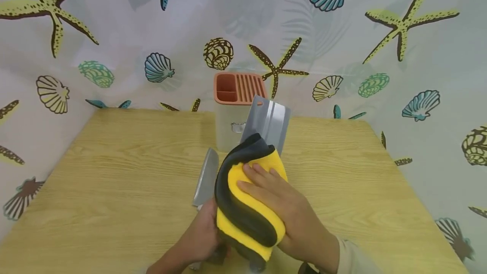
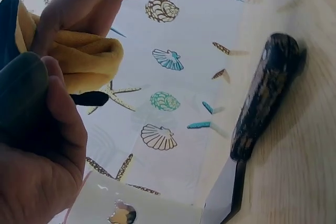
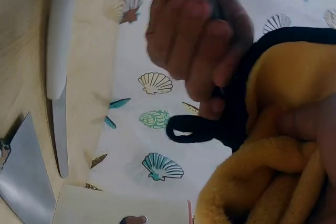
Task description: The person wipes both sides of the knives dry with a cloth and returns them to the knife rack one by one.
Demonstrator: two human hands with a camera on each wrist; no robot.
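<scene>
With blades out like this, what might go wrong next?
The right hand holds a yellow-and-black cloth over part of a cleaver; if the cloth slips, fingers might meet an edge. The left hand grips the cleaver, so a loosened grip could let it drop. A dark-handled knife and a white-handled knife lie uncovered on the table, so a moving hand could brush one.

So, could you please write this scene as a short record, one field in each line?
Wide metal blade: sticks out beyond the yellow-and-black cloth
Left grip: curled round a dark handle, probably this blade's
Right grip: holds the cloth, fingers laid across its top
Holder: pale, with orange slotted top, behind the blade
On the table: dark-handled knife, white-handled knife
Backdrop: printed with shells and starfish
</scene>
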